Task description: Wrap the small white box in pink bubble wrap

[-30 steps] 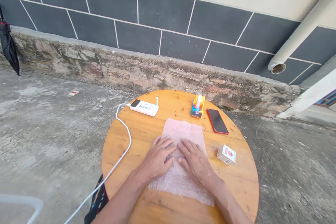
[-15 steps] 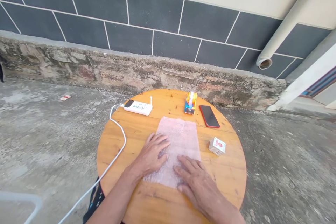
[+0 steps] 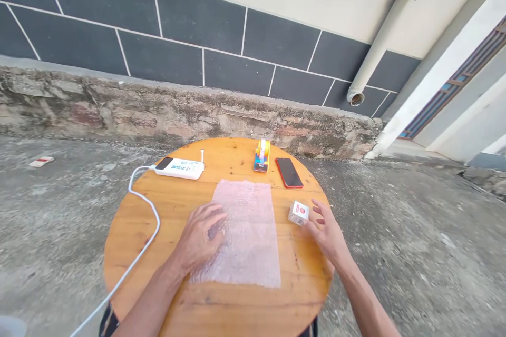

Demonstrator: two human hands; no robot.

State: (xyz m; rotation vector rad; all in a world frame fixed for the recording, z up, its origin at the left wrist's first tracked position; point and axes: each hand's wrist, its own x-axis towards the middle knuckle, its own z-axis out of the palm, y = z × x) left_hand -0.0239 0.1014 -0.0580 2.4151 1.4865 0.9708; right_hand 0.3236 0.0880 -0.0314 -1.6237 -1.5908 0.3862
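A sheet of pinkish bubble wrap lies flat on the round wooden table. My left hand rests on the sheet's left edge, fingers spread and slightly bent. At the right side of the table my right hand is beside a small white box with red print. Its thumb and fingers are apart around the box's right side; the thumb is close to the near corner, and I cannot tell whether it touches.
Toward the back stand a yellow and blue tape dispenser and a red-edged phone. A white device at the back left has a white cable running off the table's left side. A stone-based wall rises behind.
My right hand has left the bubble wrap and moved right to the small box. My left hand stays on the sheet. The view has turned right.
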